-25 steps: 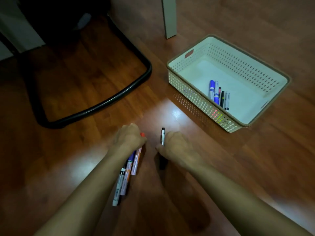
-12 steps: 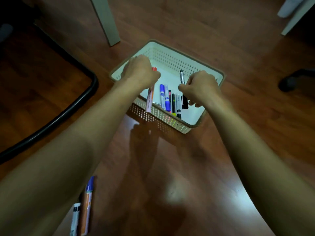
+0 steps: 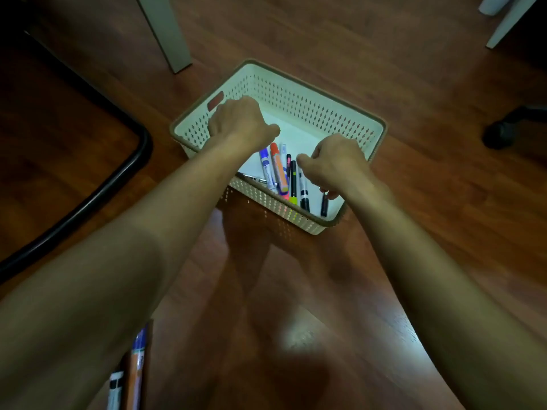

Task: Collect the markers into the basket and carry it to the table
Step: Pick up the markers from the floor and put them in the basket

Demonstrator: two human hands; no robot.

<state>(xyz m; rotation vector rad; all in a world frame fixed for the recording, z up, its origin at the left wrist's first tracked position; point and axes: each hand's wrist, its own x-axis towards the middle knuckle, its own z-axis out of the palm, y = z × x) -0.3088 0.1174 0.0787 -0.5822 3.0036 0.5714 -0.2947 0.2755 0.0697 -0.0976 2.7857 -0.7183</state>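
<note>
A cream perforated basket point(image 3: 299, 105) with a brown rim stands on the wooden floor. Several markers lie in its near half, among them a blue one point(image 3: 265, 167) and an orange one point(image 3: 278, 170) with a red cap. My left hand point(image 3: 239, 122) hovers over the basket's left side, fingers loosely curled and holding nothing, just above the orange marker. My right hand point(image 3: 334, 164) is over the right side, its fingertips pinching the top end of a black marker point(image 3: 324, 205) that reaches the basket floor. Two more markers point(image 3: 136, 371) lie on the floor at bottom left, partly hidden by my forearm.
A grey table leg point(image 3: 165, 31) stands just behind the basket on the left. A black curved chair base point(image 3: 112, 179) runs along the floor at left. A dark chair caster point(image 3: 503, 128) sits at right, and a white leg point(image 3: 509, 22) at top right.
Both hands carried markers from the floor to the basket. The orange marker has left my left hand and now lies in the basket. My right hand has lowered its black marker inside.
</note>
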